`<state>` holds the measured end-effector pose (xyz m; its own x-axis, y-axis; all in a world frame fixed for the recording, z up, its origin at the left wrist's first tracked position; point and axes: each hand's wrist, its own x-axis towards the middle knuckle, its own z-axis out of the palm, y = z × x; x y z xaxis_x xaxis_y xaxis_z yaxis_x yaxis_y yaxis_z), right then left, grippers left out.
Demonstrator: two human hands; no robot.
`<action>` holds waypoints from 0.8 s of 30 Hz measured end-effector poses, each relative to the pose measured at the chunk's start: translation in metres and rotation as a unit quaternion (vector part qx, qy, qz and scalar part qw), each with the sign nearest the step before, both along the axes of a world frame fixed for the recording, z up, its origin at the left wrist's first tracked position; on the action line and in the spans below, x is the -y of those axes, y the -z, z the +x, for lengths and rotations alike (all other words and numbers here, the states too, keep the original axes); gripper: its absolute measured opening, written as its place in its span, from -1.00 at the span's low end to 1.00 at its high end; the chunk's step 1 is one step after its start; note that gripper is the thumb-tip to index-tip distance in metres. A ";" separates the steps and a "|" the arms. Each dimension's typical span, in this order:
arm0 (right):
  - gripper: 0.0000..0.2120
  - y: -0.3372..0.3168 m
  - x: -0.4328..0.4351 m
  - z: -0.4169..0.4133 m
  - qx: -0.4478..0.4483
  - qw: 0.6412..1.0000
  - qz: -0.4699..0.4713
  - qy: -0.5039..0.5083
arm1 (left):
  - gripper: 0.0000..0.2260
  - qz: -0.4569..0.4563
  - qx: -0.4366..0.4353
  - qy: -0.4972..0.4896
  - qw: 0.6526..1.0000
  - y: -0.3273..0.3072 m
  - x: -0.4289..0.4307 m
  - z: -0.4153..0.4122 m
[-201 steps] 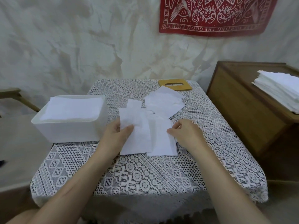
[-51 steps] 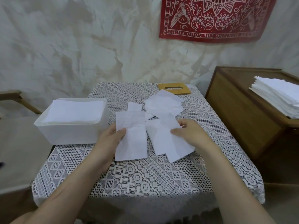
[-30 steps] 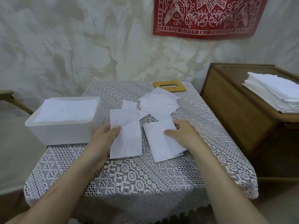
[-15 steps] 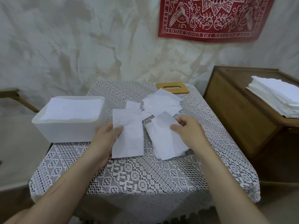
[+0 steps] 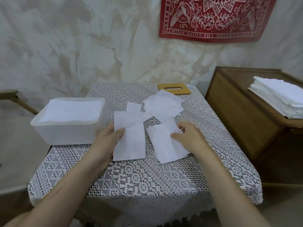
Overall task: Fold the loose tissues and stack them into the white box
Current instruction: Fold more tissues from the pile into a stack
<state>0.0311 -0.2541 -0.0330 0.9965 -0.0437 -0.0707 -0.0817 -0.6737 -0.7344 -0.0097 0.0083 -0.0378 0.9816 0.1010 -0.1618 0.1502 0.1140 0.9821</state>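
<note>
The left edge of the left folded tissue is pinched by the left hand, with the thumb laid on top and the other fingers hidden beneath the sheet. The upper right edge of the right folded tissue is gripped by the right hand, its fingers curled at the paper's edge and the thumb set flat on it. Both sheets are laid just beside each other on the lace-covered worktop, the right one tilted. Behind them a heap of loose tissues is seen. The white box is placed at the worktop's left edge, near the left hand, and is filled to the rim with white sheets. A wooden lid is laid at the far edge. A stack of tissues is kept on a wooden cabinet to the right.
</note>
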 end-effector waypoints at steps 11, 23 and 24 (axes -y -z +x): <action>-0.85 -0.003 -0.009 -0.004 -0.023 0.999 0.029 -0.006 | -0.76 -0.001 0.003 0.002 1.000 0.000 0.000 -0.002; -0.85 -0.007 -0.017 -0.018 0.111 0.982 -0.155 -0.005 | -0.76 0.004 0.005 0.009 1.000 -0.001 -0.002 -0.007; -0.86 -0.005 -0.023 -0.021 0.082 0.985 -0.147 -0.029 | -0.76 0.005 0.005 0.009 1.000 -0.001 -0.001 -0.008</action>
<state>0.0099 -0.2310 -0.0275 0.9949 0.0185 0.0987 0.0663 -0.8592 -0.5073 -0.0172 0.0092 -0.0366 0.9850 0.0844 -0.1505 0.1418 0.1007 0.9848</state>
